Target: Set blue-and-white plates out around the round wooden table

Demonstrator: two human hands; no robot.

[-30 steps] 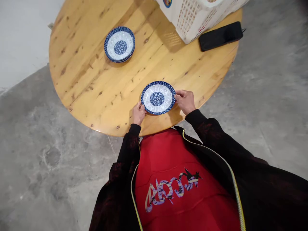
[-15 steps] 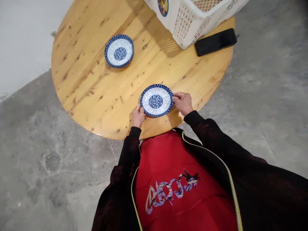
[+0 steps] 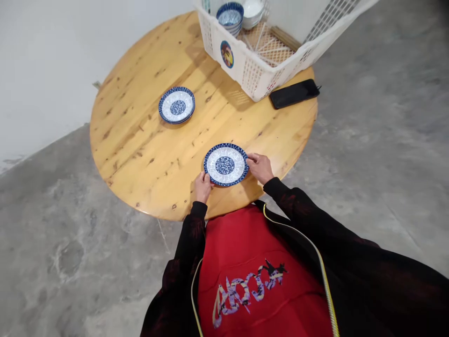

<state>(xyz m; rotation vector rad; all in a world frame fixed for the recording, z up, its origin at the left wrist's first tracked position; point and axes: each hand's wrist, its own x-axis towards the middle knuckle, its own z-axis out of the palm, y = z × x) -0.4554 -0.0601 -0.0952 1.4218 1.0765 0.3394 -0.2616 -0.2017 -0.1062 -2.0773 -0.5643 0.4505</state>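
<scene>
Plate (image 3: 225, 164) — blue patterned rim & centre, white ring — gripped at opposite edges by left hand (image 3: 202, 186) & right hand (image 3: 260, 167).

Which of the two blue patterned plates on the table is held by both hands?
The near plate, at the table edge: left hand and right hand grip its rim. The far plate lies untouched.

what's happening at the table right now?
A person holds a blue-patterned plate by its rim, left hand on one side and right hand on the other, at the near edge of the round wooden table. A second plate sits farther back on the left. A white basket at the far side holds bowls, and a black phone lies beside it.
</scene>
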